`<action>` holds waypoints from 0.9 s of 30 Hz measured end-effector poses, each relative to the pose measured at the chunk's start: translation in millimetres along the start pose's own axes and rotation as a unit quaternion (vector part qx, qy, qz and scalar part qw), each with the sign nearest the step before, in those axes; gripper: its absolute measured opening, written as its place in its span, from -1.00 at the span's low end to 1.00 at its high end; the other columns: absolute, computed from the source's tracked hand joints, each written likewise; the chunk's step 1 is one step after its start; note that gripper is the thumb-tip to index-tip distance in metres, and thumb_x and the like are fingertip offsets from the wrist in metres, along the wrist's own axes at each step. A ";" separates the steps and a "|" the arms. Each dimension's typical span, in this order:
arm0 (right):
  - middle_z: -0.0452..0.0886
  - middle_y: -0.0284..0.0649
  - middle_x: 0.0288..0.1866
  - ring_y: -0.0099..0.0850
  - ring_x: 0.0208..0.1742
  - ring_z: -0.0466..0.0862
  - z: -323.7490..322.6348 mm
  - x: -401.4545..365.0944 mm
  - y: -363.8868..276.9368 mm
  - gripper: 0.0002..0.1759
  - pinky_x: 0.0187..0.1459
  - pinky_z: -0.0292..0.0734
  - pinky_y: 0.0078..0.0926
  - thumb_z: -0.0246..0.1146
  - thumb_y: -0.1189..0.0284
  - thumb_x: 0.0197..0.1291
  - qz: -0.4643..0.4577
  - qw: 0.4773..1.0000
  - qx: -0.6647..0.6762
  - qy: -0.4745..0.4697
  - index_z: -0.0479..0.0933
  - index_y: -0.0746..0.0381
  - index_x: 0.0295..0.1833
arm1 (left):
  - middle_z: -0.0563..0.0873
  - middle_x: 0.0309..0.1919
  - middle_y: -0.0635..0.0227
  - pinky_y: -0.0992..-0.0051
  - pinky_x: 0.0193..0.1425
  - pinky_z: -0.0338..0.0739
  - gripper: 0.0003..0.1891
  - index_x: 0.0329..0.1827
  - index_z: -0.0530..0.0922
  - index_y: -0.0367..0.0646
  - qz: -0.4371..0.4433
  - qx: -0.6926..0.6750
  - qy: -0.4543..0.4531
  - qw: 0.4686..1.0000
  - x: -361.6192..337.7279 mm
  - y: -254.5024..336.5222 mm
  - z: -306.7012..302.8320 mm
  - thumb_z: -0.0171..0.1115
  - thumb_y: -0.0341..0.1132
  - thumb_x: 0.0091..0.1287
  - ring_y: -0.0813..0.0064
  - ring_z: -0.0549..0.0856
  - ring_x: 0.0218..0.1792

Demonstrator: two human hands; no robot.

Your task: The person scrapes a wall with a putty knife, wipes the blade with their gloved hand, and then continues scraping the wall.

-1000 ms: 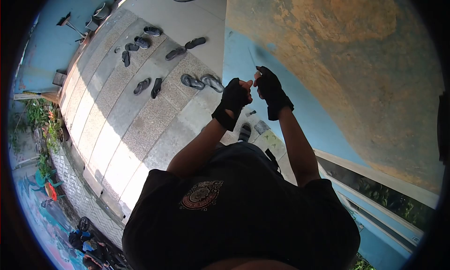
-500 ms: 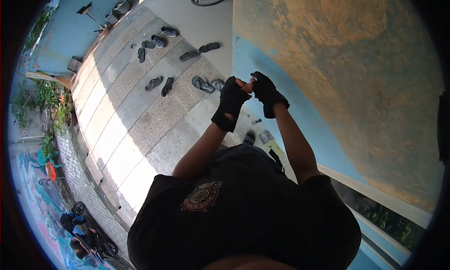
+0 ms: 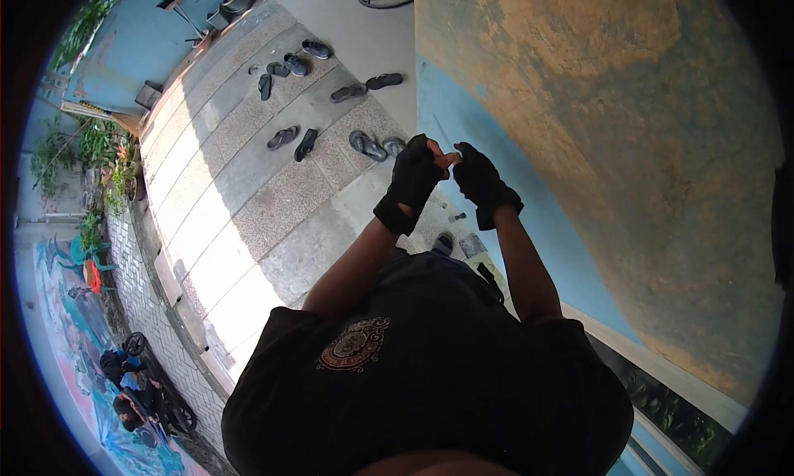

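Observation:
Black fingerless gloves cover both of my hands, which are held up in front of my chest. My left hand has its fingers curled, with bare fingertips reaching toward the other hand. Close beside it on the right, my right hand is also curled, its fingertips meeting or nearly meeting the left ones. Whether anything small sits between the fingertips, I cannot make out. Behind the hands is the lower blue part of the wall.
Several sandals and shoes lie on the tiled floor. The peeling wall rises close on my right. To the left are plants, a broom, buckets and a person on a motorcycle.
My right hand has moved slightly right and down, and the gap between the hands has widened a little. The floor and sandals have shifted right in view as my head turned.

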State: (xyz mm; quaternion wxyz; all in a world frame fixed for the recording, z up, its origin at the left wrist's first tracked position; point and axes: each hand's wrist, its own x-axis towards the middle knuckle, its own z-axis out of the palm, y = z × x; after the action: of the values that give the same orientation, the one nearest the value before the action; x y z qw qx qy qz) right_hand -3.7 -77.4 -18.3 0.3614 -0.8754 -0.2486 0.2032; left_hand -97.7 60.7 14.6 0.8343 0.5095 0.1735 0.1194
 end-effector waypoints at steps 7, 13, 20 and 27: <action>0.65 -0.21 -0.41 -0.39 -0.45 0.68 -88.2 -91.4 -94.3 -0.58 -0.32 0.56 -0.36 0.08 0.29 0.47 0.112 0.987 0.110 0.037 0.43 0.18 0.35 | 0.58 -0.35 0.42 0.53 -0.30 0.51 -0.79 -0.30 0.41 -0.08 0.025 -0.018 -0.030 0.999 6.4 9.5 -26.8 0.27 -0.59 0.33 0.58 0.57 -0.45; 0.70 0.07 -0.10 0.06 -0.02 0.69 -26.6 17.3 -23.4 -0.60 0.03 0.54 -0.04 0.07 0.25 0.42 0.059 0.982 -0.013 0.179 0.48 0.24 0.23 | 0.55 -0.42 0.46 0.52 -0.34 0.47 -0.78 -0.29 0.42 -0.06 -0.061 -0.029 -0.133 0.989 20.2 35.1 -45.1 0.26 -0.60 0.33 0.60 0.54 -0.48; 0.61 -0.22 -0.39 -0.36 -0.42 0.62 79.9 -10.3 -69.0 -0.57 -0.36 0.59 -0.31 0.12 0.13 0.43 0.186 0.963 0.192 -0.026 0.51 0.20 0.22 | 0.61 -0.41 0.44 0.56 -0.29 0.54 -0.84 -0.25 0.49 -0.12 -0.016 0.051 -0.223 0.973 26.9 57.9 -94.4 0.30 -0.56 0.33 0.62 0.62 -0.41; 0.48 -0.40 -0.52 -0.63 -0.67 0.41 105.7 -58.4 -77.5 -0.78 -0.63 0.32 -0.61 0.25 0.28 0.38 0.195 0.919 0.331 0.092 0.49 0.19 -0.06 | 0.67 -0.05 0.36 0.55 -0.06 0.61 -0.88 -0.05 0.60 -0.13 -0.022 0.179 -0.252 0.951 24.2 55.8 -120.1 0.27 -0.46 0.39 0.60 0.64 -0.07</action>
State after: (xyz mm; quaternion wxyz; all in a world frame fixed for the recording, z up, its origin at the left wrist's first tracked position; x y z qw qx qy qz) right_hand -129.0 -7.5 -20.5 0.6047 -0.7520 0.0432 0.2588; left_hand -126.4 192.1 9.8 0.7482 0.6602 -0.0129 -0.0643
